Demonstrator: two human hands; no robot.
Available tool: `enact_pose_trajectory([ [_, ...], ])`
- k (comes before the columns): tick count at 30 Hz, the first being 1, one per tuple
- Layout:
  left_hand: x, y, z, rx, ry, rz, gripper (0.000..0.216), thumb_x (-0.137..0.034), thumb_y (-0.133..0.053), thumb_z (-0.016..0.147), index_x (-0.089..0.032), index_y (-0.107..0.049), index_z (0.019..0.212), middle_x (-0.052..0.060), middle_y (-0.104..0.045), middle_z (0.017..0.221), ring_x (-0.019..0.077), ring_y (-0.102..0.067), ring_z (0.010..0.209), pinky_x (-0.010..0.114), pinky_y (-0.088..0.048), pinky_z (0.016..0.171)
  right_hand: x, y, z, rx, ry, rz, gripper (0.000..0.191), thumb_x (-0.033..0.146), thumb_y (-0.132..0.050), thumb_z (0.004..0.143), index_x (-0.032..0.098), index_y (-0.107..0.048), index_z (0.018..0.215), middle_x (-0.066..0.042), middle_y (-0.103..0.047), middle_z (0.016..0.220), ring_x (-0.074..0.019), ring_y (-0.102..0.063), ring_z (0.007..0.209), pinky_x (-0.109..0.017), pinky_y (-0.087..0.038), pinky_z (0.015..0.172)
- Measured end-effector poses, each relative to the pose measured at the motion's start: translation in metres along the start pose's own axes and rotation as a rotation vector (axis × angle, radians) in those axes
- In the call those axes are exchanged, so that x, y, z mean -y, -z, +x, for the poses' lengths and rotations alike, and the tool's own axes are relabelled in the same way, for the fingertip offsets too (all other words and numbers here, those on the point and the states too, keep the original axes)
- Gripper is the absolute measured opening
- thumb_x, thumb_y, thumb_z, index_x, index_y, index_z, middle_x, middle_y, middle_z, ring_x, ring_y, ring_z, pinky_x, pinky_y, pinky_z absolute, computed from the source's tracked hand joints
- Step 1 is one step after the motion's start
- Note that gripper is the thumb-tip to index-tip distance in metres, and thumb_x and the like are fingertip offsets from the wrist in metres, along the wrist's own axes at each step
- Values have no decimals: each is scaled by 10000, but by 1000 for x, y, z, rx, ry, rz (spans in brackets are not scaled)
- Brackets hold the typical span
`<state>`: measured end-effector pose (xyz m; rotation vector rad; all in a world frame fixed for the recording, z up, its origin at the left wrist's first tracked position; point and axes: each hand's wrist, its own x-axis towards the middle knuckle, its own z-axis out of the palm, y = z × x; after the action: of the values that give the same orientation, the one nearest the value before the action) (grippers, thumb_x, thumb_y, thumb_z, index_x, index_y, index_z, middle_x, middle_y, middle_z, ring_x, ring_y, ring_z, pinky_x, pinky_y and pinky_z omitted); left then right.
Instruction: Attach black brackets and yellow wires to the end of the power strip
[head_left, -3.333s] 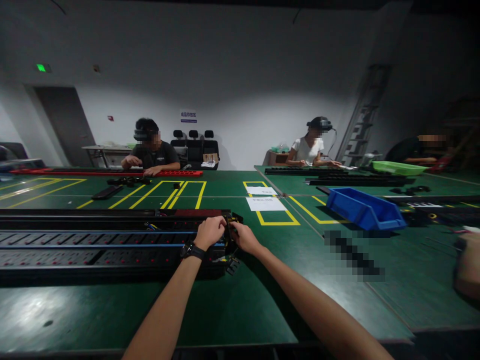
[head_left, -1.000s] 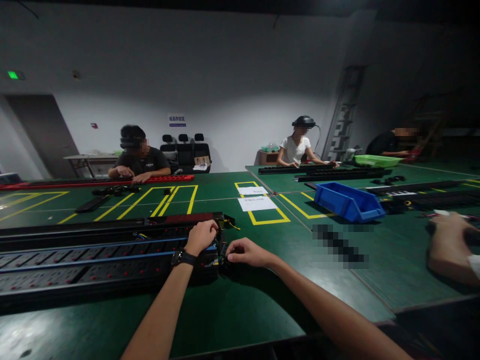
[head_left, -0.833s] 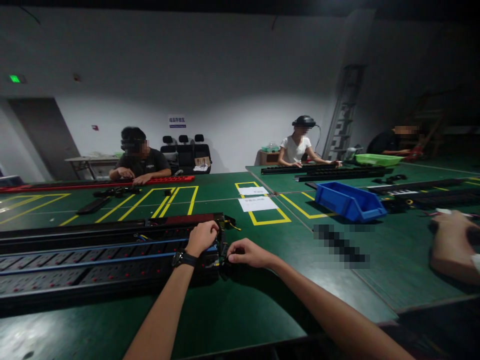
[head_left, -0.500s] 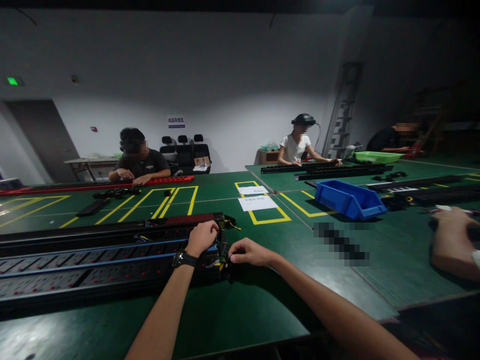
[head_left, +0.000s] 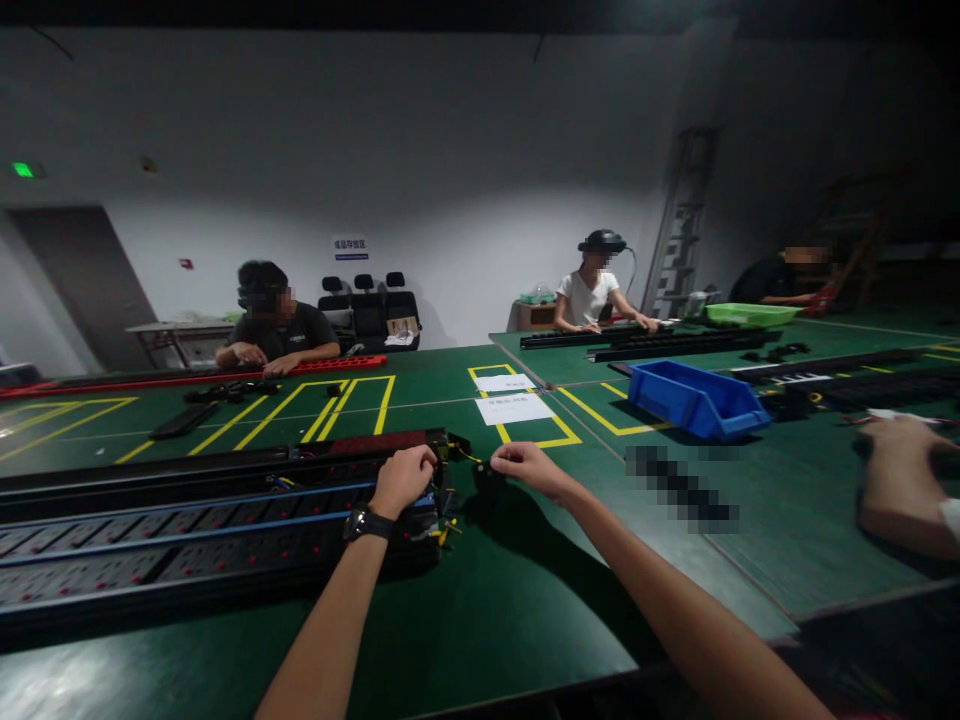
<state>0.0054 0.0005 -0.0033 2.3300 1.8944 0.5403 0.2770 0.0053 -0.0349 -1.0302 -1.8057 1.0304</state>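
Observation:
Several long black power strips [head_left: 187, 520] with red switches and blue wires lie side by side on the green table [head_left: 480, 610]. My left hand [head_left: 403, 480], a watch on its wrist, is closed on their right end. My right hand [head_left: 529, 465] is raised a little to the right of that end, fingers pinched on a small dark part [head_left: 484, 468] joined to yellow wires [head_left: 448, 528] that stick out of the strip end.
A blue bin [head_left: 696, 400] and white papers [head_left: 512, 408] in a yellow-taped box sit beyond my hands. Another person's hand [head_left: 896, 480] rests at the right edge. Three people work at far tables with red and black strips. A green tray [head_left: 752, 313] sits far right.
My right hand has lifted up and to the right from the near corner of the strip end, drawing the small dark part with it. My left hand has stayed in place.

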Motion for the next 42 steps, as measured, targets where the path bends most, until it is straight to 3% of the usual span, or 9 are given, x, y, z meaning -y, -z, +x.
enact_pose_trajectory([
  [5,0,1,-1,-8,-4,-5,279,-231,-494,902,-291,-749,998,14,-782,1047,222,-715,987,289,-502,810,-29,24,7,-424,-160,-211,268,387,-632,798,144,-743,814,-47,-679,692,-169,-575,632,-261,-370,574],
  [9,0,2,-1,-8,-1,-2,278,-239,-494,905,-300,-748,999,6,-782,1048,225,-716,976,291,-499,794,-42,32,8,-577,-195,-370,209,325,-637,781,162,-765,805,-77,-733,763,-207,-649,716,-274,-414,627],
  [18,0,1,-1,-9,-1,-7,283,-253,-488,916,-300,-750,1013,4,-780,1056,224,-712,971,292,-502,794,-52,32,8,-516,-225,-447,208,308,-647,786,190,-782,892,-97,-767,863,-234,-696,805,-295,-459,688],
  [26,-1,1,-1,-4,13,8,292,-261,-482,910,-306,-753,1011,15,-782,1062,236,-716,990,307,-502,805,-49,31,7,-526,-252,-551,313,418,-615,858,213,-750,1053,-99,-763,993,-257,-696,920,-311,-466,729],
  [38,0,2,-1,-8,10,6,288,-260,-485,910,-304,-749,1017,19,-781,1062,243,-716,989,310,-506,805,-50,31,4,-438,-335,-721,380,367,-580,905,197,-709,1220,-136,-726,1155,-274,-664,1033,-328,-477,798],
  [42,-1,3,-2,-2,13,3,286,-257,-486,918,-306,-749,1018,16,-781,1064,245,-715,996,313,-510,811,-50,29,3,-407,-299,-799,345,289,-582,899,181,-728,1192,-157,-707,1100,-262,-651,986,-322,-464,790],
])
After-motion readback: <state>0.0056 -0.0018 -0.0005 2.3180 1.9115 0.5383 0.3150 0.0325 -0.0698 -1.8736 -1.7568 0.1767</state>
